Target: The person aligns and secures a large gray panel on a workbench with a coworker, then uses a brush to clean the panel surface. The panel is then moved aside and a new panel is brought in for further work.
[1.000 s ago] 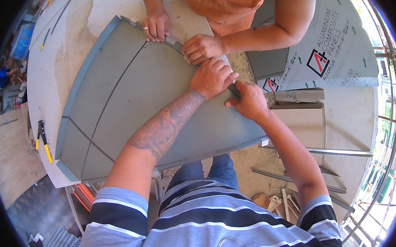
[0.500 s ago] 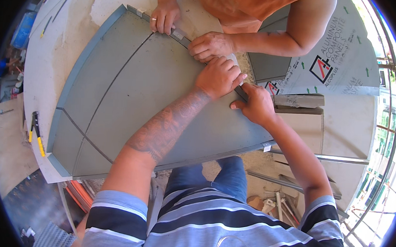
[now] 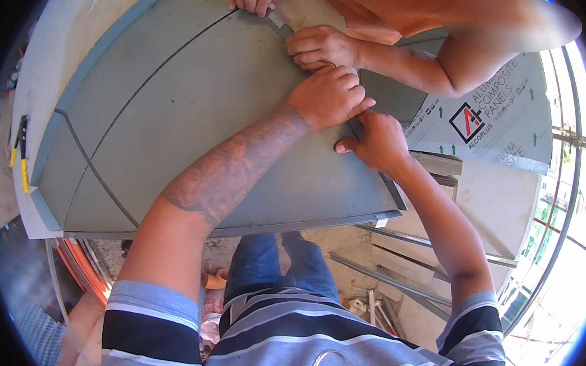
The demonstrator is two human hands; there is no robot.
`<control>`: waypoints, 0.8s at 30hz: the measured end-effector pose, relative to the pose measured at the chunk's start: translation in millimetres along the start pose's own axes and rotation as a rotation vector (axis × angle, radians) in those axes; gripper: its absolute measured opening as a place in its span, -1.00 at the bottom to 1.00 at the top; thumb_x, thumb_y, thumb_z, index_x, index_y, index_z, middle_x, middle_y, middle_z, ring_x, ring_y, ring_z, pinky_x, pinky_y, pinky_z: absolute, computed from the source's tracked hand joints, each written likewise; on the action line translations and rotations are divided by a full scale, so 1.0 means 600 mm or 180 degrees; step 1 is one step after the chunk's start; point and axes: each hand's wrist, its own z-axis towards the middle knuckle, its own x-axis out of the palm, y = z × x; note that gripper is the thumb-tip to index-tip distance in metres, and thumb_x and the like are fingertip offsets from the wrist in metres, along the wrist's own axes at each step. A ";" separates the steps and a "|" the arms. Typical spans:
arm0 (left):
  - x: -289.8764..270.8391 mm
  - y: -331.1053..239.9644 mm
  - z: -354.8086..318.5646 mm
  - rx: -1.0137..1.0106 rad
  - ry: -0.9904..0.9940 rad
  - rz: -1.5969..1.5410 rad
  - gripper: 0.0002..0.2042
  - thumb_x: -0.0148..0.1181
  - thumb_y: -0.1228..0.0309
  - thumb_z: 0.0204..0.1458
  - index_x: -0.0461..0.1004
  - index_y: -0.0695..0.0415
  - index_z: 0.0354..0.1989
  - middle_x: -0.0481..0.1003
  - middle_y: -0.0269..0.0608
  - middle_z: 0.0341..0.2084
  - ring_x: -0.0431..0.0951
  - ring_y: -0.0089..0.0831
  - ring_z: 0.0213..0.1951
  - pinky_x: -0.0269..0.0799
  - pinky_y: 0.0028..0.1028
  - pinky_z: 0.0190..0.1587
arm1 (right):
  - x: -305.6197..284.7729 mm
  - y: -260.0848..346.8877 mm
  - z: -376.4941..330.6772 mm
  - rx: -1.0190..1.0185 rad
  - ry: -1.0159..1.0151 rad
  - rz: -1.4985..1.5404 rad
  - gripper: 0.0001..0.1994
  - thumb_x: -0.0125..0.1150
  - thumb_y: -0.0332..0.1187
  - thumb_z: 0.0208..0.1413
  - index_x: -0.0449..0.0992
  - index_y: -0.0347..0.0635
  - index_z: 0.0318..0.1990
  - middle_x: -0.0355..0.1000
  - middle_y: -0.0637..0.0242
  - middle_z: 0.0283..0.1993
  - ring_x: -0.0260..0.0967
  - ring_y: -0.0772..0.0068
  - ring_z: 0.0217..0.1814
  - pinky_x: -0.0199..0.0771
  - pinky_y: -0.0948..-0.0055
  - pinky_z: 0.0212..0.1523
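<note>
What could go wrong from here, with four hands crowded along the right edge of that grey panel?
1. The left hand and right hand press on the grey panel at its folded right edge, right beside the other person's hand; a slip could pinch or cut fingers on that thin edge.
2. The panel's near edge overhangs its support above the person's legs, so heavy pressing might tip or shift it.

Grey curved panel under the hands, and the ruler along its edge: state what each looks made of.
Grey panel: apparently thin sheet metal or composite with a matt painted finish, given its flat, even surface, scored lines and folded rim. Ruler: probably bare metal, thin, straight and dull grey; mostly hidden by hands.
</note>
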 end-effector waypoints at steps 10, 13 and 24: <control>0.009 0.002 -0.008 0.0183 -0.0220 0.0131 -0.61 0.27 0.04 0.28 0.53 0.06 -0.49 0.51 -0.27 -0.45 0.55 -0.29 -0.22 0.53 -0.27 -0.12 | 0.014 -0.004 -0.010 -0.0266 -0.0169 0.0083 -0.47 0.69 -0.03 -0.13 0.66 -0.29 -0.16 0.61 -0.06 -0.32 0.58 -0.21 -0.13 0.55 -0.01 -0.08; 0.005 -0.001 -0.008 0.0206 -0.0274 0.0217 -0.60 0.26 0.04 0.28 0.54 0.05 -0.51 0.51 -0.27 -0.48 0.56 -0.28 -0.25 0.53 -0.27 -0.15 | 0.017 -0.006 -0.011 -0.0354 -0.0206 0.0068 -0.50 0.69 -0.06 -0.12 0.66 -0.28 -0.19 0.61 -0.06 -0.31 0.58 -0.22 -0.15 0.55 -0.01 -0.09; 0.000 -0.002 -0.003 0.0219 -0.0301 0.0155 -0.57 0.25 0.05 0.28 0.57 0.05 -0.58 0.57 -0.26 -0.53 0.62 -0.28 -0.26 0.55 -0.26 -0.19 | 0.024 -0.014 -0.011 -0.0800 -0.0466 -0.0045 -0.57 0.66 -0.09 -0.11 0.66 -0.26 -0.28 0.58 0.00 -0.41 0.57 -0.17 -0.23 0.51 0.02 0.01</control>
